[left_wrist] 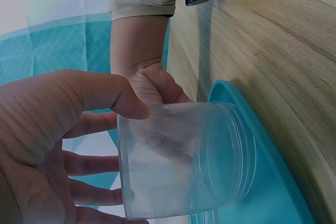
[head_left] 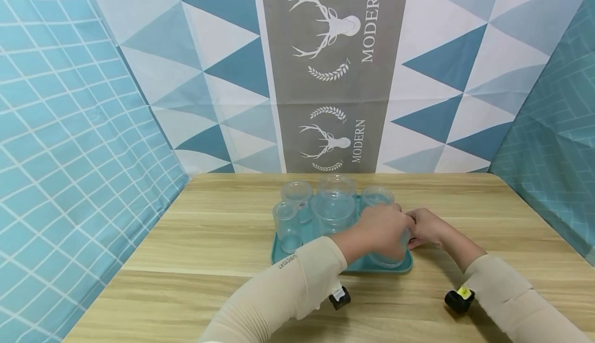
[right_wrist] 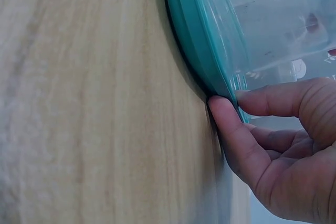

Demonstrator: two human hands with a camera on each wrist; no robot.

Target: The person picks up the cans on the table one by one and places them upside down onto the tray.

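Observation:
My left hand [head_left: 388,227] grips a clear plastic jar [left_wrist: 163,171] near its base, thumb on one side and fingers on the other. The jar is upside down, its threaded mouth toward the teal tray [head_left: 360,268] at the tray's right front corner. In the right wrist view my right hand [right_wrist: 289,156] pinches the tray's rim [right_wrist: 202,51] between thumb and index finger, close to that jar. Other clear jars, among them a slim one [head_left: 288,229] and a wide one [head_left: 333,211], stand on the tray. The left forearm and hand partly hide the tray.
A wooden table [head_left: 200,281] lies under the tray. Behind it hangs a patterned cloth [head_left: 223,48], with blue cloths at the left and right. Each sleeve carries a small black wrist camera [head_left: 459,300].

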